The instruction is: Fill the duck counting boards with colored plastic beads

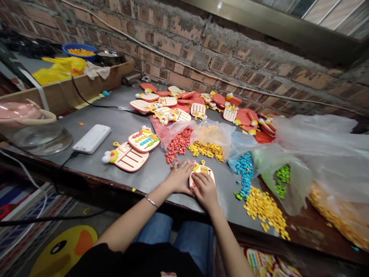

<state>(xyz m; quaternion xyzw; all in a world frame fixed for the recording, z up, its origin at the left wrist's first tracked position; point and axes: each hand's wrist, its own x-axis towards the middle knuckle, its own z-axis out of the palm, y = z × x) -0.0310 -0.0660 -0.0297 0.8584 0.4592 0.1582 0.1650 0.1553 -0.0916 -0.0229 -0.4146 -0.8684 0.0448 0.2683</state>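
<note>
A small cream toy counting board with slots and a yellow loop lies at the table's front edge. My left hand grips its left side, fingers reaching over the top edge and thumb near the bottom. The bent fingers of my right hand press together on its face; anything under them is hidden. Just beyond are red beads and golden beads. Blue beads and yellow beads lie to the right. A board with coloured beads overlaps a bare board on the left.
Many red-backed boards are heaped by the brick wall. Plastic bags hold green beads and orange pieces at right. At left are a white power bank, a cable and a clear container with a pink lid.
</note>
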